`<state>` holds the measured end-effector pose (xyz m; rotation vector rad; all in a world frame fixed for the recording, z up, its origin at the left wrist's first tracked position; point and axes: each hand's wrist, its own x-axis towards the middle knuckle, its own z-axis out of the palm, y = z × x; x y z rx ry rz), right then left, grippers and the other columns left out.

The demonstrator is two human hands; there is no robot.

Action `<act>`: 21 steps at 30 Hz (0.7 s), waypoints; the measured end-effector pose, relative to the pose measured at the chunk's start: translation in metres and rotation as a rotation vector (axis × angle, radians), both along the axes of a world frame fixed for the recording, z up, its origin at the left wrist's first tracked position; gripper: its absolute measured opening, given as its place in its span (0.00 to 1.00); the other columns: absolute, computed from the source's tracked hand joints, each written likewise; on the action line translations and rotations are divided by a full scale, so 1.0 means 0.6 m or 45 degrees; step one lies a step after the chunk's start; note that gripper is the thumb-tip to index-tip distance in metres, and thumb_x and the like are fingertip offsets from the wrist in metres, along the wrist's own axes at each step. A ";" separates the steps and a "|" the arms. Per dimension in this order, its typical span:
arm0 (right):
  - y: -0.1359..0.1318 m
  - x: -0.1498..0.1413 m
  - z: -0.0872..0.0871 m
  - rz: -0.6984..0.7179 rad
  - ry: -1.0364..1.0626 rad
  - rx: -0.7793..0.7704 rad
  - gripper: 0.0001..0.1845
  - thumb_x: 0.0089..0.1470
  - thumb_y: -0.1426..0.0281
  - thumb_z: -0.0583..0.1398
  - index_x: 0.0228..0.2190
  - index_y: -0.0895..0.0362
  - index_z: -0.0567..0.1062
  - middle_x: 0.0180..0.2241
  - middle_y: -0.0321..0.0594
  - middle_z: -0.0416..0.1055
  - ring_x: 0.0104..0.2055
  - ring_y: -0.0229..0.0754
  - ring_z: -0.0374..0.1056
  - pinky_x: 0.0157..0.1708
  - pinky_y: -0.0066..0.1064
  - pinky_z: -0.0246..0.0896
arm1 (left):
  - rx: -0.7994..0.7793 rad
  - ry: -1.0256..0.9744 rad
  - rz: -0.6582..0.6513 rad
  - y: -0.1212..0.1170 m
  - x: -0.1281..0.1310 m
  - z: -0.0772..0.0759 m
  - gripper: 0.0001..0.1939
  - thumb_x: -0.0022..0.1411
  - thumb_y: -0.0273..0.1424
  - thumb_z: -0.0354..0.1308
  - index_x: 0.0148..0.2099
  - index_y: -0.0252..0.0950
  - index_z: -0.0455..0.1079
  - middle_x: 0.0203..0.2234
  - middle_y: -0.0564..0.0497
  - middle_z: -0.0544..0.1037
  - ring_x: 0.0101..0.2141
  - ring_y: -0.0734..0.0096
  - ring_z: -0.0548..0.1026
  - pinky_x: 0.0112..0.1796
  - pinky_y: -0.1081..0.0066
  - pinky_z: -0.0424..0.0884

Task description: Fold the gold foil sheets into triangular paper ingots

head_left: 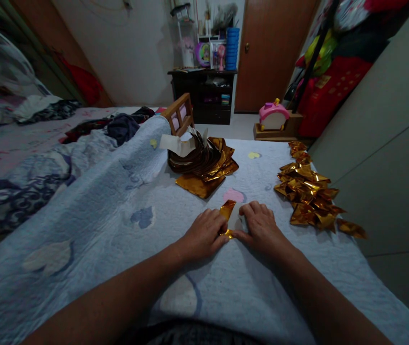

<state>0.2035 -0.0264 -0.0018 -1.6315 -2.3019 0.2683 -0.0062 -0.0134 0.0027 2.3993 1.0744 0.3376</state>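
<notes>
A gold foil paper (pixel 228 208), partly folded, lies on the bed in front of me. My left hand (pixel 204 234) is closed on it, its fingers covering part of the sheet. The thumb of my right hand (pixel 262 227) reaches the lower right edge of the foil. The right fingers are bent and apart from that thumb, with nothing seen between them. Beyond my hands sits a fanned stack of gold foil papers (pixel 204 186), with pale backing showing at its upper left. To the right is a pile of folded gold foil pieces (pixel 305 187).
A pale blue quilt (pixel 111 258) with heart shapes covers the bed. Rumpled dark clothes (pixel 121 128) lie on the left. A wooden bed post (pixel 179 115), a black cabinet (pixel 204 96) and a pink toy (pixel 273 117) stand beyond. A pale cabinet (pixel 384 158) borders the right side.
</notes>
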 end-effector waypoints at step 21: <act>0.031 0.025 0.000 0.222 0.463 -0.021 0.11 0.60 0.77 0.54 0.38 0.55 0.75 0.41 0.45 0.74 0.45 0.47 0.66 0.47 0.41 0.61 | 0.065 -0.202 -0.261 0.019 -0.024 -0.003 0.05 0.69 0.27 0.55 0.41 0.38 0.72 0.39 0.47 0.74 0.41 0.64 0.70 0.43 0.66 0.67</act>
